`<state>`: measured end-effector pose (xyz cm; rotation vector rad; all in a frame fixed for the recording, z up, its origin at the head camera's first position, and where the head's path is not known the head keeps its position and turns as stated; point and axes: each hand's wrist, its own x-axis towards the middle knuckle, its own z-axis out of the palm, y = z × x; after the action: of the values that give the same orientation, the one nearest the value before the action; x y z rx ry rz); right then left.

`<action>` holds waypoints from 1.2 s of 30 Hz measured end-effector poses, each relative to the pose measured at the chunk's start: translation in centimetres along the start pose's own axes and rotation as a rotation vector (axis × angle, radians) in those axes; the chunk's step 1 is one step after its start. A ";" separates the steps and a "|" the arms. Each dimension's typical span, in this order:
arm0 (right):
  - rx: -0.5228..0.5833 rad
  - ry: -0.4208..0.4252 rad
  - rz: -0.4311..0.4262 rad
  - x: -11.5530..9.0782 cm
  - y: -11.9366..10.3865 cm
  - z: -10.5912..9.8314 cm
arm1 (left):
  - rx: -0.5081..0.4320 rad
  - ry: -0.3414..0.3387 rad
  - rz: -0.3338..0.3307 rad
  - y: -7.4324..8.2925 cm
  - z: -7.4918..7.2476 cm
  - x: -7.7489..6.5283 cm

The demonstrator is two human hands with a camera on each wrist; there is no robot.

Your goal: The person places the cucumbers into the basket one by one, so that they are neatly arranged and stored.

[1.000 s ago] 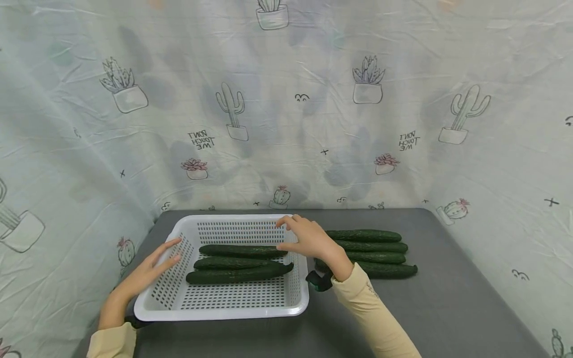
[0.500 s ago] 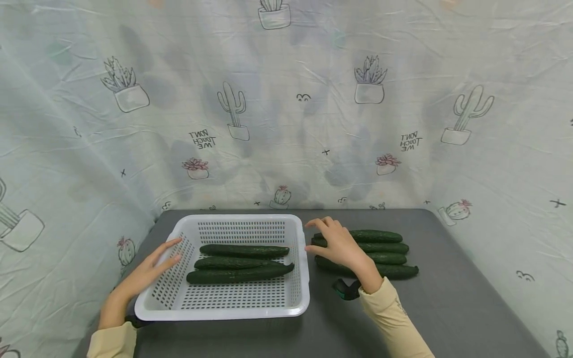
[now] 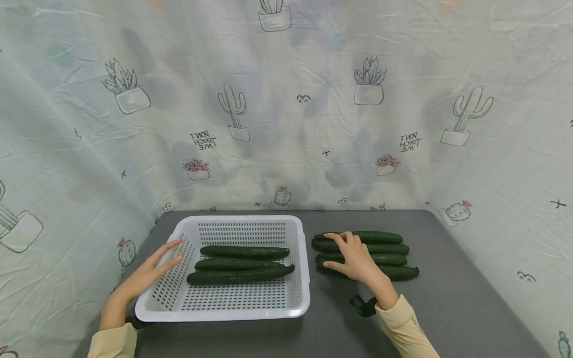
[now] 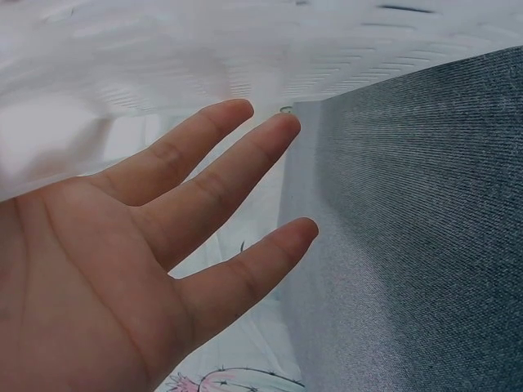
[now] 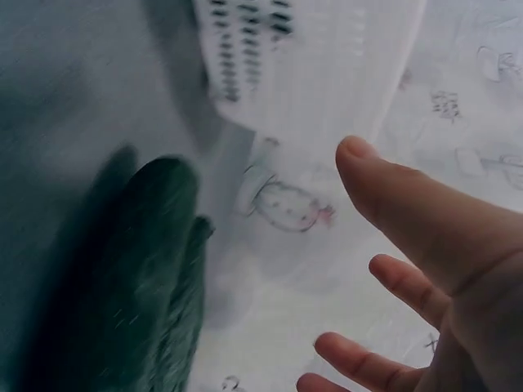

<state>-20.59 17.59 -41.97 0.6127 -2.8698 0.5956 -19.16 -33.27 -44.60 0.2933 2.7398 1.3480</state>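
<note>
A white perforated plastic basket (image 3: 224, 315) stands on the left of the table, with three long green cucumbers (image 3: 239, 276) lying lengthwise inside. My left hand (image 3: 145, 273) rests at its left side, thumb and forefinger spread over the rim. Three straight fingers (image 4: 221, 188) of that hand show beside the basket wall in the left wrist view. To the basket's right lies a row of several cucumbers (image 3: 380, 237). Above this row hovers my right hand (image 3: 355, 256), its fingers spread and holding nothing. The right wrist view shows cucumber ends (image 5: 122, 278) apart from the thumb.
The dark grey table (image 3: 456, 308) stretches right and forward of the cucumber row. A pale curtain (image 3: 286, 119) printed with cactus drawings encloses the back and sides. Dark wrist-camera gear (image 3: 363, 306) sits under the right wrist.
My right hand has moved right, from over the basket's right rim to above the cucumber row. The left hand, the basket and the cucumbers stay where they were.
</note>
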 end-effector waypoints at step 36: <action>-0.085 0.042 0.125 -4.2 7.6 2.8 | 0.046 0.011 0.019 0.1 0.0 0.0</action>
<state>-20.12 24.33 -48.08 0.4057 -2.8923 0.4940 -19.15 -33.19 -44.54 0.3162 2.7867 1.2968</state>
